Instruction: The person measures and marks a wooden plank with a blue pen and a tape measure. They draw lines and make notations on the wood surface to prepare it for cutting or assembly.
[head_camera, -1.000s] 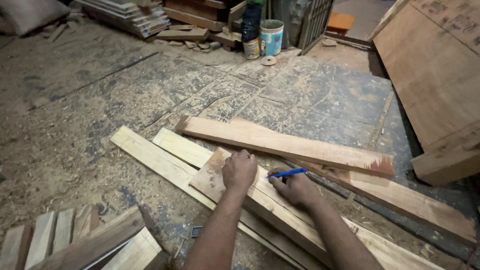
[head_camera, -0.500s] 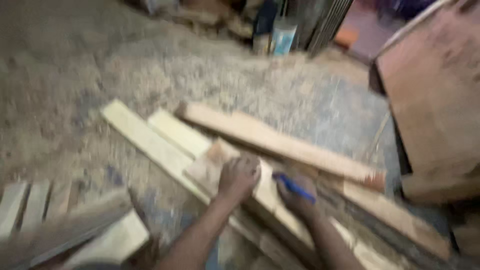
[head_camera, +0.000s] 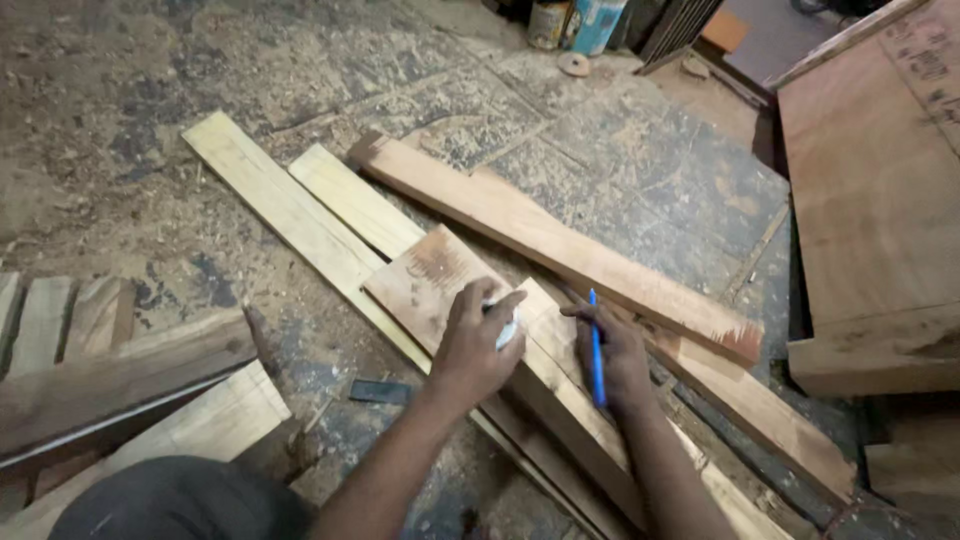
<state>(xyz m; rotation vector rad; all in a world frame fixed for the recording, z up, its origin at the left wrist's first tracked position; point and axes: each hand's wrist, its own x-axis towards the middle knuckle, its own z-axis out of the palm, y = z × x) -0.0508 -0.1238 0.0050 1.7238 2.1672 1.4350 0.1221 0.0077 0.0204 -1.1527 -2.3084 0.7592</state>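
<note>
My left hand (head_camera: 478, 345) now presses flat on the short reddish-brown wooden board (head_camera: 435, 282), with something small and white under its fingers that a second ago was not showing. My right hand (head_camera: 612, 350) has swung the slim blue pen (head_camera: 596, 348) from lying crosswise to pointing away from me, gripped between thumb and fingers over the pale wooden plank (head_camera: 330, 235) beneath. The long reddish plank (head_camera: 560, 245) lies just beyond both hands on the sawdust-covered floor (head_camera: 120, 120). I judge marking is at hand.
</note>
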